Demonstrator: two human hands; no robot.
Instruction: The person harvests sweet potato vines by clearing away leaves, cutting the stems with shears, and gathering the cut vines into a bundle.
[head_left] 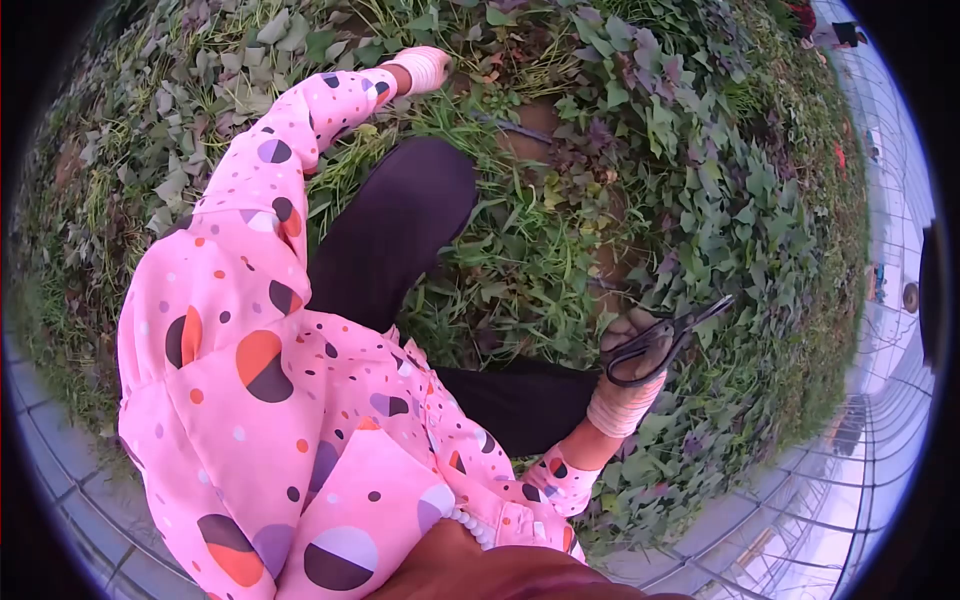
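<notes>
My right hand (628, 365), wrapped in pale bandage-like cloth, grips a pair of black-handled scissors (684, 328). Their blades point up and right over the leafy vines (725, 240). At the upper middle, my left hand (425, 69) is wrapped in the same kind of cloth and reaches into the greenery. Its fingers are hidden from this angle, so whether they hold anything does not show. Grass (500, 280) and weeds grow between the two hands, with a patch of bare soil (535, 125) near the left one.
My bent dark-trousered leg (405, 215) rises between my arms, and the other leg (525, 405) lies low near my right wrist. Dense vines spread on both sides. A wire-mesh fence (890, 190) runs along the right edge. A thin dark stick (515, 128) lies on the soil.
</notes>
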